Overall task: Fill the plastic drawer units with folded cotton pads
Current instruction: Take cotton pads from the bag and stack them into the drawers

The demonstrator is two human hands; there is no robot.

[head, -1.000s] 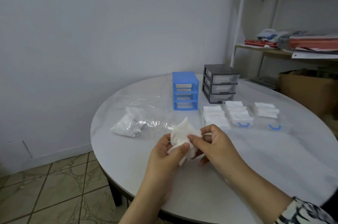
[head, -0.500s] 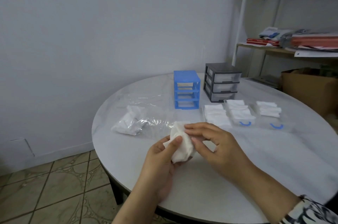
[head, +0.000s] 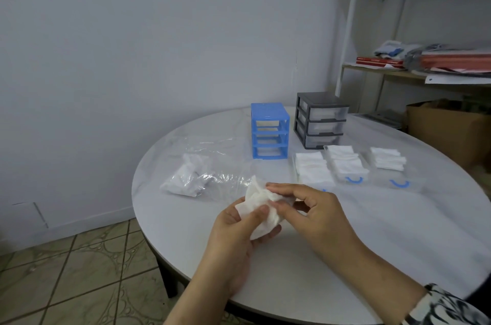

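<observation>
2 bare forearms, right sleeve (head: pixel 441 306) black-and-white patterned, possibly floral

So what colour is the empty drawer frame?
Blue; the drawer frame shows clearly in the head view.

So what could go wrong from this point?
The pad, pinched between left hand and right hand, looks crumpled, so it may fold unevenly. The blue unit has empty slots; its three drawers lie on the table, already stacked with pads, and may spill when lifted.
</observation>
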